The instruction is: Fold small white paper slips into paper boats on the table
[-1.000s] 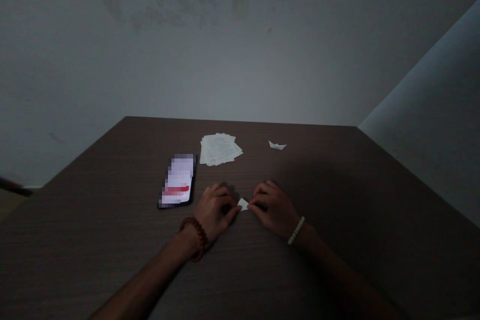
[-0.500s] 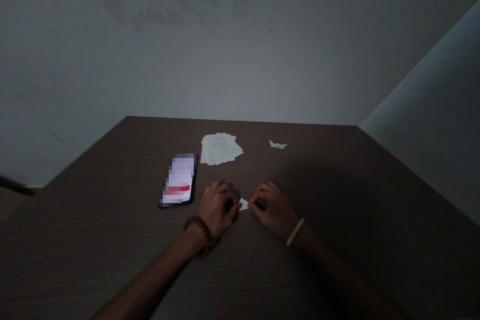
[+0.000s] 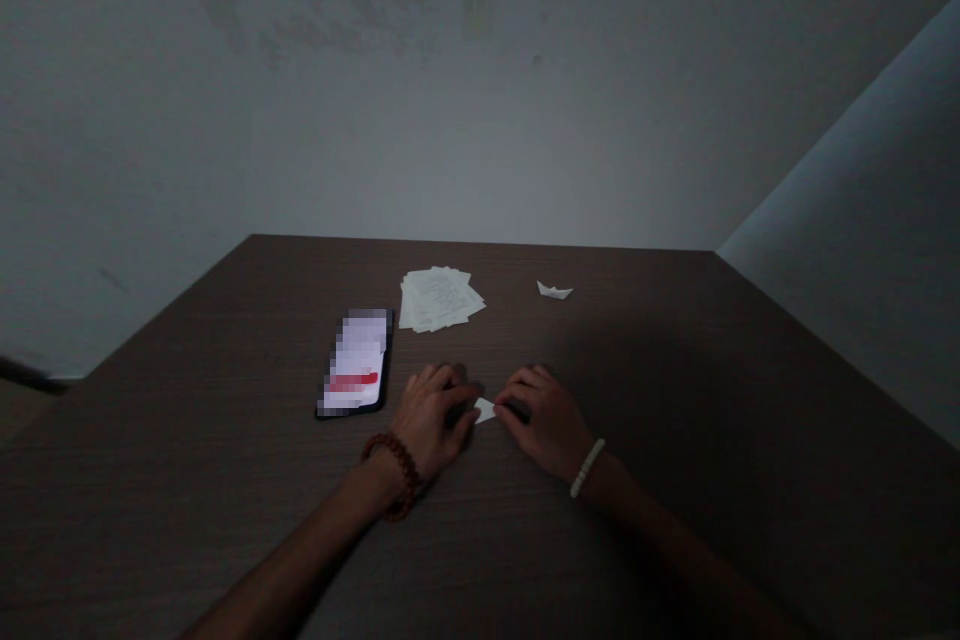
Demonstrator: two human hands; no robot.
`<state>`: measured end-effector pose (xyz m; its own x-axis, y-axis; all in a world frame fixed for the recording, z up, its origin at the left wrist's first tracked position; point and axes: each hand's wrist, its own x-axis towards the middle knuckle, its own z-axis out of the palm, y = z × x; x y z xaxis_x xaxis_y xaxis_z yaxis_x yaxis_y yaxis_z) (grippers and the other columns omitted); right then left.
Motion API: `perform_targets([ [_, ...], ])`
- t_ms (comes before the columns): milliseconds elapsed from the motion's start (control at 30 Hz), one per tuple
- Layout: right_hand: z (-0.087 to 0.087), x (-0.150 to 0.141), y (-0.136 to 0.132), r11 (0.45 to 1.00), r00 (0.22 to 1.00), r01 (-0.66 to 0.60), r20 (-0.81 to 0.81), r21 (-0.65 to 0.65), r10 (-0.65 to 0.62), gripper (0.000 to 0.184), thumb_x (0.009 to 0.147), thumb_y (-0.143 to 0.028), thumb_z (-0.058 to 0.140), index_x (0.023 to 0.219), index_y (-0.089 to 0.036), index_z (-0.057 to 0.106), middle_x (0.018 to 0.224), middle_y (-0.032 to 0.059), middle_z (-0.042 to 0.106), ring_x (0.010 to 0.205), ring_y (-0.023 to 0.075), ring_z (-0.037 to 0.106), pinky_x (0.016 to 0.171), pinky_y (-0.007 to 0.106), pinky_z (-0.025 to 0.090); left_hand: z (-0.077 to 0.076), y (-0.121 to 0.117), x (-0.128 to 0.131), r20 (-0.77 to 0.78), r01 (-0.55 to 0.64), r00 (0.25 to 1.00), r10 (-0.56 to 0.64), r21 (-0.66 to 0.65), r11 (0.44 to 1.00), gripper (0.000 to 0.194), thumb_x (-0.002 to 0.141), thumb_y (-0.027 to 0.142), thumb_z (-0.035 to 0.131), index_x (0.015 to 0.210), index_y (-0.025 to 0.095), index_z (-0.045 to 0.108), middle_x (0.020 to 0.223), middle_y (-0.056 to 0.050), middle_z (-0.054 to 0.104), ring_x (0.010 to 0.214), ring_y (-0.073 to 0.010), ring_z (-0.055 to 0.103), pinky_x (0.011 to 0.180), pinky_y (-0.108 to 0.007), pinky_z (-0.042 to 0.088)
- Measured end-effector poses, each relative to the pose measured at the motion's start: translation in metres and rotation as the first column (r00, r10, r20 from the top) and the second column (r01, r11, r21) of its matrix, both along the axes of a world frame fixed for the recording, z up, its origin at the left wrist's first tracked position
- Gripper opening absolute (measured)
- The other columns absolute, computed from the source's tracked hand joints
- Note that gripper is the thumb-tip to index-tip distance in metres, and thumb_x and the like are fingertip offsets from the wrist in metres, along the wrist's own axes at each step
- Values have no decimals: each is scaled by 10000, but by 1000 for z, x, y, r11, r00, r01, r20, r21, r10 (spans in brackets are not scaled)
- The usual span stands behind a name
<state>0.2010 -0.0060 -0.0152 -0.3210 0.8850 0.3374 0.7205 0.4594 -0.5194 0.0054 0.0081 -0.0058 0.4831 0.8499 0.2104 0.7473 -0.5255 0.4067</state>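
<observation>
A small folded piece of white paper (image 3: 484,410) lies low over the table between my two hands. My left hand (image 3: 433,420), with a brown bead bracelet on its wrist, has thumb and forefinger curled at the paper's left end. A narrow gap shows between those two fingertips, with the paper's edge at the thumb. From the other side, my right hand (image 3: 546,422) pinches the right corner between thumb and forefinger. A pale bead bracelet circles that wrist. Fingertips hide parts of the paper's edges.
Beyond my left hand is a pile of printed paper slips (image 3: 441,300). A phone (image 3: 354,362) with a lit, blurred screen lies left of that hand. Farther back to the right sits a small folded paper boat (image 3: 555,291). The brown table (image 3: 225,480) meets a stained wall (image 3: 480,140).
My left thumb and forefinger have parted slightly at the paper's left end, and more of the paper shows. My right hand keeps its pinch. The view has shifted a little.
</observation>
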Motion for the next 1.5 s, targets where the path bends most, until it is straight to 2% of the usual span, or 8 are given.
perform_targets([
  [200,2,1,1,999,1000,-31,0,26,32,27,820,-212,648,799,-195,644,854,37,592,853,185,523,797,332,425,2,-2,1,8,17,1000,-17,23,1000,185,832,254,550,960,224,680,903,-58,587,905,-242,481,745,-367,353],
  [433,2,0,2,1000,1000,-28,-11,14,28,40,802,-194,666,771,-193,640,838,26,593,839,175,517,785,317,419,2,-4,2,2,51,999,-51,30,998,243,843,223,524,1044,223,660,927,-63,590,904,-240,482,756,-374,354],
  [667,0,-1,2,998,1000,-2,-1,65,2,59,797,-202,677,760,-185,634,826,32,582,837,179,506,771,312,420,3,0,-3,-40,88,996,-86,68,994,192,840,254,557,956,277,708,947,-56,557,917,-240,463,745,-371,343],
  [767,1,4,0,987,993,-95,79,127,85,27,824,-174,636,831,-192,655,862,41,578,846,182,489,763,309,415,1,1,-5,-37,80,996,-77,84,993,179,846,286,567,951,298,712,937,-51,536,911,-237,451,741,-368,343],
  [867,4,9,-3,954,951,-261,210,145,228,184,837,-100,575,918,-232,673,882,35,575,842,178,468,734,299,401,-2,1,-5,-26,59,998,-57,92,994,161,842,304,582,926,302,719,942,-48,519,912,-235,446,746,-371,346],
  [967,6,12,-6,937,920,-320,281,137,273,219,830,-101,574,956,-245,679,910,40,571,865,188,455,741,311,388,-4,1,-5,-19,52,999,-51,86,995,160,838,307,593,932,305,722,950,-49,512,926,-237,447,754,-376,350],
  [1167,7,11,-8,939,899,-322,350,118,264,266,840,-104,547,1033,-248,660,898,44,551,853,189,433,737,318,367,-2,2,-6,-61,68,996,-64,69,995,210,848,368,579,1000,307,711,976,-62,513,935,-249,438,743,-373,365],
  [1500,9,10,-12,977,940,-198,298,80,166,250,793,-108,590,946,-281,687,887,41,510,855,190,433,704,313,340,-2,2,-7,-69,69,996,-64,67,995,199,850,357,578,993,312,709,994,-60,508,943,-249,442,754,-374,363],
])
